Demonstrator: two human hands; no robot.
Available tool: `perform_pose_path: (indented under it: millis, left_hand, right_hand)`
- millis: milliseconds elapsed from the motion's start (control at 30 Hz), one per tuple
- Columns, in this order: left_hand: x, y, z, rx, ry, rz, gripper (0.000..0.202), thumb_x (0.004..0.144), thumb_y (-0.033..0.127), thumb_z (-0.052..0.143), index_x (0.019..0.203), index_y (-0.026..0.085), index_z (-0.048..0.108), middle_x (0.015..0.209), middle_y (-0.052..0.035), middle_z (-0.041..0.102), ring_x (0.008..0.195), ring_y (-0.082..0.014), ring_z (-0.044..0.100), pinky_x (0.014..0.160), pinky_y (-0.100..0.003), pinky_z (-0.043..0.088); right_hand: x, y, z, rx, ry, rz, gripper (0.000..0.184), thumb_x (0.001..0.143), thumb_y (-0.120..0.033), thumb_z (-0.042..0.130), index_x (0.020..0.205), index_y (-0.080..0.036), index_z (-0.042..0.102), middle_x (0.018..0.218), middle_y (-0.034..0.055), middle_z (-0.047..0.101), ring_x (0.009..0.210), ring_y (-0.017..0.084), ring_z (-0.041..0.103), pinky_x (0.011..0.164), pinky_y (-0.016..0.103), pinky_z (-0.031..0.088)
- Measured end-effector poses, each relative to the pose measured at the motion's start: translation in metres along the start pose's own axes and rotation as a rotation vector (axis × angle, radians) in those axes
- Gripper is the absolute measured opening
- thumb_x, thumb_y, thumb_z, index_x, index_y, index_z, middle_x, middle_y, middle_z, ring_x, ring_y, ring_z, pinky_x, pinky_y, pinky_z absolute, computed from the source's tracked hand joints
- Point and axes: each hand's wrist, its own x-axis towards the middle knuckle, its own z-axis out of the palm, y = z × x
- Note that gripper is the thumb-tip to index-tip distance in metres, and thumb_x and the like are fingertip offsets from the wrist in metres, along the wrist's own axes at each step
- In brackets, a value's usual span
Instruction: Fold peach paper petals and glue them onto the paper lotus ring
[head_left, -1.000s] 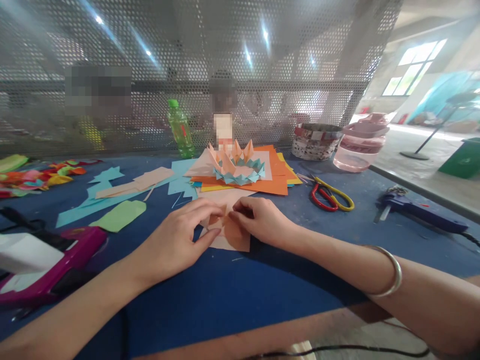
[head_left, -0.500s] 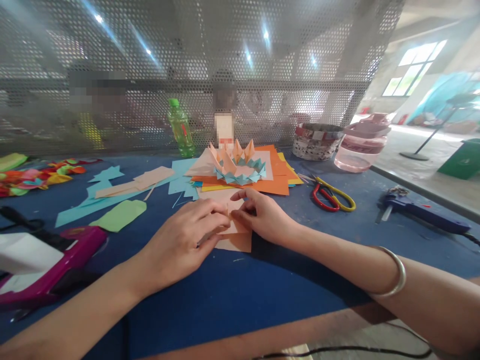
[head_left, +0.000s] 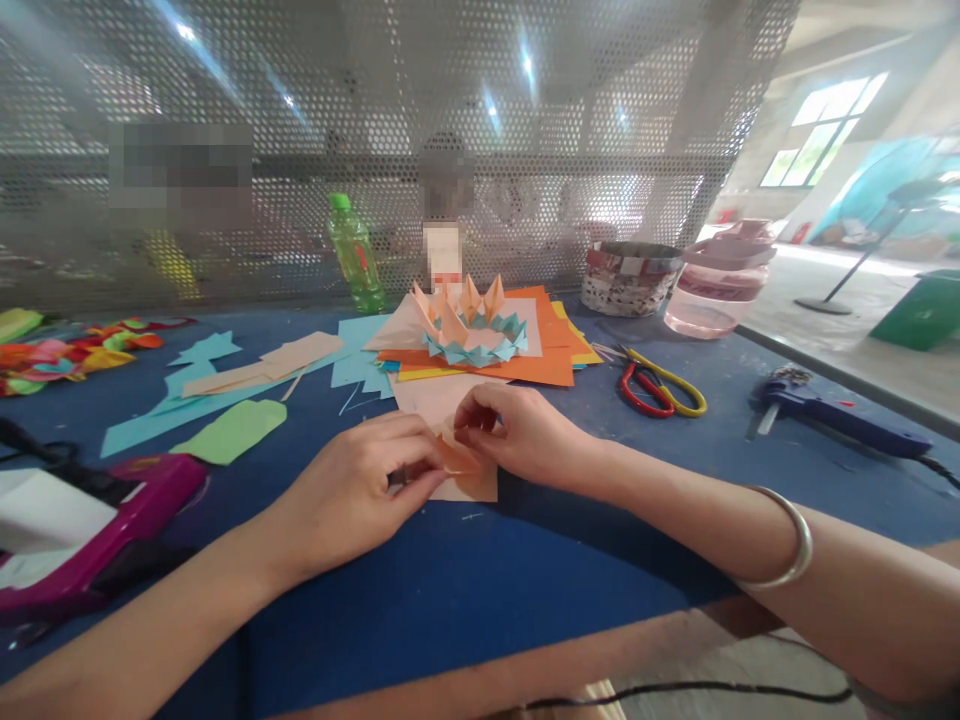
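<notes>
My left hand (head_left: pixel 360 482) and my right hand (head_left: pixel 529 437) meet in front of me, with a small folded peach paper (head_left: pixel 459 458) between their fingertips. Thumb and fingers of each hand pinch its two sides; part of it is hidden behind them. Underneath lies a flat, pale peach sheet (head_left: pixel 480 488) on the blue table. Just beyond my hands, a ring of folded light-blue paper (head_left: pixel 480 350) with upright peach points (head_left: pixel 454 322) sits on a stack of coloured sheets (head_left: pixel 551 370).
Yellow-and-red-handled scissors (head_left: pixel 660 390) and a blue glue gun (head_left: pixel 844 415) lie right, before a woven basket (head_left: pixel 628 285) and a pink water bottle (head_left: pixel 720 285). Left are paper scraps (head_left: pixel 232 430) and a magenta device (head_left: pixel 112 545). A green bottle (head_left: pixel 356 255) stands by the mesh panel (head_left: pixel 300 230).
The fingers of my right hand have curled in closer to the folded paper, and the paper now shows a raised, tilted face. The view has shifted slightly.
</notes>
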Motion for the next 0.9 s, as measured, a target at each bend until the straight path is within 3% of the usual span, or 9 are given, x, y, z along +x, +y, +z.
perform_pose_path:
  millis: [200,400,600,767,900]
  left_hand:
    - [0.001,-0.002,0.002,-0.042,-0.048,-0.045,0.015,0.09,0.025,0.054,0.085,0.021,0.068,0.085,-0.0023,0.067,0.08,-0.0175,0.062,0.071,-0.029,0.047]
    - [0.001,-0.001,0.0,-0.082,-0.064,-0.03,0.017,0.091,0.021,0.053,0.092,0.023,0.069,0.09,-0.0014,0.067,0.084,-0.0164,0.062,0.074,-0.028,0.047]
    - [-0.001,-0.002,-0.001,-0.089,-0.045,0.0,0.023,0.091,0.023,0.053,0.091,0.025,0.075,0.092,-0.0018,0.068,0.085,-0.0159,0.064,0.073,-0.025,0.049]
    - [0.0,-0.001,0.0,-0.081,-0.038,0.008,0.023,0.092,0.024,0.053,0.09,0.024,0.076,0.092,-0.0027,0.069,0.083,-0.0158,0.064,0.071,-0.025,0.049]
    - [0.001,0.001,-0.001,-0.063,-0.034,0.023,0.024,0.092,0.022,0.051,0.088,0.023,0.075,0.091,-0.0027,0.069,0.085,-0.0158,0.064,0.073,-0.026,0.049]
  right_hand:
    - [-0.002,-0.009,-0.013,-0.132,-0.214,-0.109,0.024,0.075,-0.001,0.049,0.082,-0.012,0.069,0.076,0.0031,0.067,0.065,0.01,0.051,0.062,0.022,0.036]
    - [0.001,-0.009,-0.026,-0.07,-0.35,-0.112,0.028,0.075,-0.001,0.049,0.085,-0.012,0.073,0.083,0.0042,0.072,0.071,0.011,0.06,0.065,0.02,0.042]
    - [0.002,-0.004,-0.03,-0.087,-0.386,-0.129,0.018,0.077,-0.008,0.055,0.08,-0.013,0.073,0.077,0.0019,0.071,0.065,0.01,0.057,0.06,0.02,0.039]
    - [0.002,-0.007,-0.03,-0.102,-0.401,-0.129,0.016,0.08,-0.028,0.068,0.078,-0.013,0.072,0.073,0.0015,0.069,0.064,0.01,0.056,0.06,0.021,0.039]
    - [0.001,-0.008,-0.029,-0.145,-0.384,-0.154,0.012,0.079,-0.024,0.07,0.08,-0.012,0.071,0.076,0.0028,0.069,0.065,0.01,0.056,0.061,0.021,0.039]
